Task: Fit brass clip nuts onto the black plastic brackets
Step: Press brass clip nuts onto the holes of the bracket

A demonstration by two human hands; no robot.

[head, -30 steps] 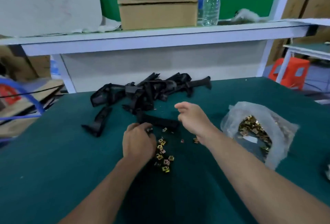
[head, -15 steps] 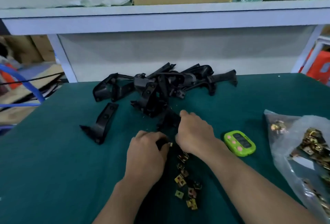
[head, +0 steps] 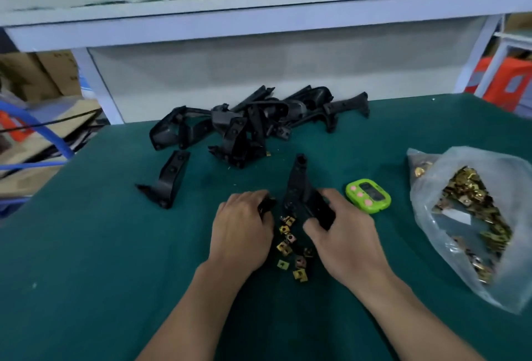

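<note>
**Both hands on black plastic, loose nuts between them**

At the centre of the frame the right hand (head: 348, 236) has its grip curled round the lower end of a black bracket (head: 299, 185), whose narrow arm points toward the top of the frame. The left hand (head: 241, 234), just to the left, has its grip closed over a black part (head: 266, 205). I cannot tell whether it belongs to the same bracket.

Loose brass clip nuts (head: 289, 248) lie on the green counter (head: 86, 245) between the two wrists. Further nuts fill a clear plastic bag (head: 472, 216) at the right edge. A green timer (head: 368, 196) sits just right of the right hand.

A pile of brackets (head: 259, 124) lies above the hands near the counter's far edge. A lone bracket (head: 169, 182) lies apart at centre left.
</note>
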